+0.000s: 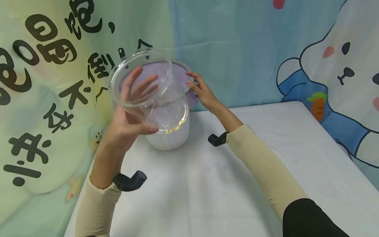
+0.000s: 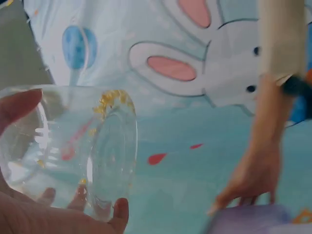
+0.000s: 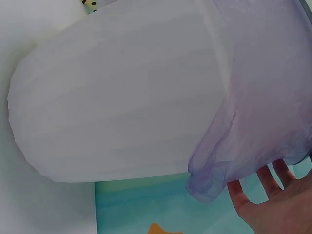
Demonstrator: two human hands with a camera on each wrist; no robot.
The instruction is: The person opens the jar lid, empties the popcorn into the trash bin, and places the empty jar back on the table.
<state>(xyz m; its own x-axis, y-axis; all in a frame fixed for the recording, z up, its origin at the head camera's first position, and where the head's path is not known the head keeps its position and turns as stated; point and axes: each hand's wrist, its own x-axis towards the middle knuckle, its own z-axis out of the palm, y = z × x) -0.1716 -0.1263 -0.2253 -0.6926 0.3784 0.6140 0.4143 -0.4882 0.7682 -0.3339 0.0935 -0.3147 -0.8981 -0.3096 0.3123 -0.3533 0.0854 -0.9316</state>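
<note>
In the head view my left hand (image 1: 125, 120) grips a clear see-through cup (image 1: 168, 113), tilted, its wide mouth facing up and left. Gold flecks ring the cup's base; the left wrist view shows the thumb on one side and the fingers on the other. Behind the cup stands a white ribbed trash bin (image 1: 170, 141), lined with a thin purple trash bag (image 1: 193, 100) folded over the rim. My right hand (image 1: 204, 93) holds the bin's rim on its right side, fingers against the bag. The cup hides part of the bin's opening.
A white-covered table (image 1: 201, 184) carries the bin near its far left edge. Close behind and to the left hangs a printed cloth backdrop (image 1: 231, 56) with cartoon figures and black lettering. Each wrist bears a small black camera mount (image 1: 130, 181).
</note>
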